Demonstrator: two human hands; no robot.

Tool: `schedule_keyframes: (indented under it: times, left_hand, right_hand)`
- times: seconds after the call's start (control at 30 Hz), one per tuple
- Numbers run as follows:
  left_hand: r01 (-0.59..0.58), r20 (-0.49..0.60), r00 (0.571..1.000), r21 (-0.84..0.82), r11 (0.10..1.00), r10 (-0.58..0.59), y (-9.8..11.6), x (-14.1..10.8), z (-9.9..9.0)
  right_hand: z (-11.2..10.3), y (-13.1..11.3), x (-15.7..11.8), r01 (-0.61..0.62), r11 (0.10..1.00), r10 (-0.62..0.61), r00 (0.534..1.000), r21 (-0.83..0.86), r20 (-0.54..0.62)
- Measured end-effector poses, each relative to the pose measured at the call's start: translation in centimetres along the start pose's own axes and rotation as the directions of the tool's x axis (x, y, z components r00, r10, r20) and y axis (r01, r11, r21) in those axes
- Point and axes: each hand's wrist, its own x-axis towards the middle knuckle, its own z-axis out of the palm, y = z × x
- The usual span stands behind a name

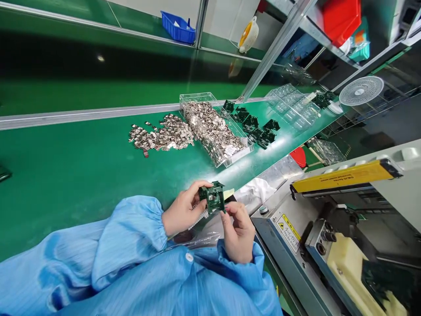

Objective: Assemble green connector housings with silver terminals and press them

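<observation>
My left hand [184,210] grips a dark green plastic part [215,197] by its left side, thumb and fingers closed on it. The fingertips of my right hand [238,228] are pinched at the part's lower right corner; whether a small piece is between them is too small to tell. Beyond my hands a clear tray [238,157] holds a heap of small metal pieces [212,125]. More such metal pieces [164,135] lie loose on the green table [82,175] left of the tray. Several dark green parts [251,123] sit right of it.
A machine [289,228] with a yellow bar [342,176] stands close on the right. Clear blister trays [292,105] and a round fan [361,91] are at the far right. A blue bin [178,28] rests on the ledge behind. A white cloth [258,189] lies beside the machine.
</observation>
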Motion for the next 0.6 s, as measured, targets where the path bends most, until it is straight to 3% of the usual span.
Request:
schedule_keyframes:
  times: [0.13,0.3,0.47,0.6]
  left_hand:
    - [-0.031,0.013,0.999,-0.037,0.999,0.031,0.3,0.1,0.0]
    - [-0.067,0.051,0.996,-0.025,0.997,0.069,0.3,-0.2,-0.1]
    - [-0.128,0.035,0.991,0.046,0.991,0.126,0.4,-0.5,0.2]
    - [-0.097,-0.007,0.995,0.056,0.994,0.098,0.3,-1.0,0.5]
  right_hand:
    - [2.2,-0.9,1.0,0.067,0.997,-0.069,0.996,-0.035,-0.056]
    - [3.3,-0.9,1.1,0.028,0.994,-0.042,0.99,-0.103,-0.134]
    - [3.9,-0.8,0.6,-0.012,1.0,0.005,0.968,-0.026,-0.252]
    - [4.9,-0.3,0.0,-0.054,0.997,0.068,0.948,0.055,-0.311]
